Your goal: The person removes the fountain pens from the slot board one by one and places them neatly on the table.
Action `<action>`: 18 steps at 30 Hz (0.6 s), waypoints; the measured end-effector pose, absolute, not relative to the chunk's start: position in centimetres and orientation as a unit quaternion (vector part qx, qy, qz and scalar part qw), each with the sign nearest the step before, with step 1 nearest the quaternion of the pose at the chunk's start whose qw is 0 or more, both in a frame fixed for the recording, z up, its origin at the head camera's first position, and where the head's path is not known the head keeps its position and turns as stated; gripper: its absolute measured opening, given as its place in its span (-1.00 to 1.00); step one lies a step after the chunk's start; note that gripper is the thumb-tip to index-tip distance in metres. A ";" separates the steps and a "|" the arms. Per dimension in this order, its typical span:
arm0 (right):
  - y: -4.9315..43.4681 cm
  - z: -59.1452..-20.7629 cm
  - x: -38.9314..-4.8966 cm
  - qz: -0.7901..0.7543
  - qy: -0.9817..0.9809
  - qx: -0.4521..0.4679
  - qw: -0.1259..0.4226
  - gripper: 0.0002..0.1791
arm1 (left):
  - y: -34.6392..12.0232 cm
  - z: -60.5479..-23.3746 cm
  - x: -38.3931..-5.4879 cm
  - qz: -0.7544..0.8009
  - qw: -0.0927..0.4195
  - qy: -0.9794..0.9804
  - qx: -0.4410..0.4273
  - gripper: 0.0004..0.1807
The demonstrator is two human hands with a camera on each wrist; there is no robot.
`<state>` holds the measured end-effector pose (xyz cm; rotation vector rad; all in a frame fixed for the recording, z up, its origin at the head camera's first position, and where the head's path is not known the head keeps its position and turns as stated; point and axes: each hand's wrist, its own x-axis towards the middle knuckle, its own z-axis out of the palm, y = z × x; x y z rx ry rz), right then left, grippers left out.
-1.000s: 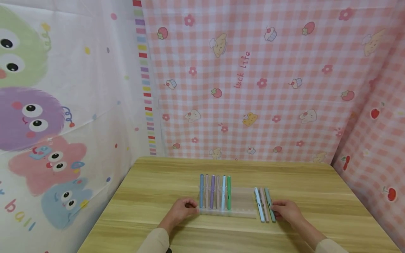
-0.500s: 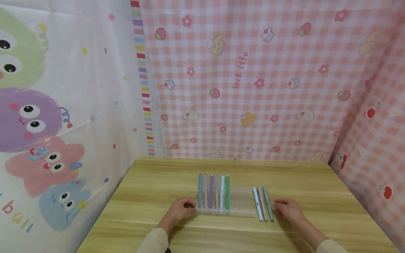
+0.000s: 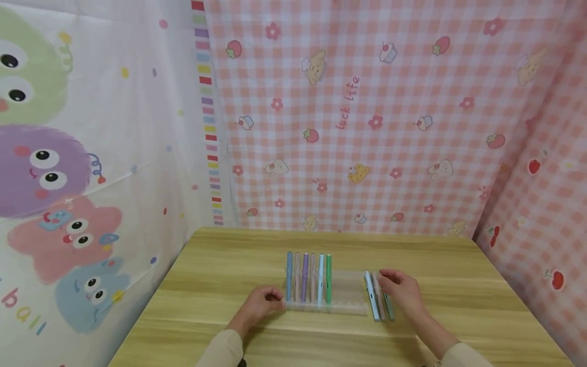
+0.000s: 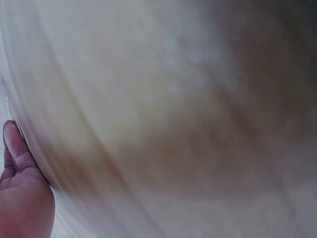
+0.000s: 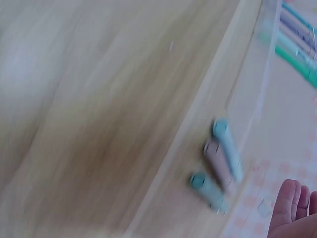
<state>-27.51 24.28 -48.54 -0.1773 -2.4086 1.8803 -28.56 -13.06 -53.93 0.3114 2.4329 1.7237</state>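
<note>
A clear pen rack (image 3: 348,290) holds several pens side by side in its left part, with a green pen (image 3: 328,279) the rightmost. My left hand (image 3: 261,306) pinches the rack's front left corner; in the left wrist view only part of that hand (image 4: 25,193) shows. Right of the rack lie three pens: a light blue pen (image 3: 372,296), a mauve pen (image 3: 379,300) and a grey-green pen (image 3: 390,308). Over their upper ends is my right hand (image 3: 404,293), partly hiding the grey-green one. Its fingers look fairly straight in the right wrist view, holding nothing visible.
The wooden table (image 3: 220,255) extends around the rack. Behind it hangs a pink checked curtain (image 3: 367,153), and a white cloth with cartoon figures (image 3: 151,127) hangs on the left.
My right hand has left the grey-green pen's right side, then moved up and left over the three loose pens. The left hand stays at the rack's corner.
</note>
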 end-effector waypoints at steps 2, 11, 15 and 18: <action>23.4 -48.7 -27.5 0.618 -0.783 -0.057 0.042 -0.57 | -13.1 -54.0 -28.6 0.570 0.071 0.812 0.103 -0.84; 19.9 -49.5 -27.3 0.619 -0.782 -0.052 0.058 -0.67 | -13.1 -53.7 -28.4 0.563 0.067 0.817 0.103 -0.85; 18.8 -50.0 -27.3 0.615 -0.785 -0.052 0.054 -0.68 | -13.1 -53.6 -28.4 0.561 0.070 0.819 0.101 -0.85; 18.1 -50.4 -27.5 0.614 -0.786 -0.053 0.050 -0.68 | -13.1 -53.6 -28.4 0.561 0.073 0.819 0.100 -0.85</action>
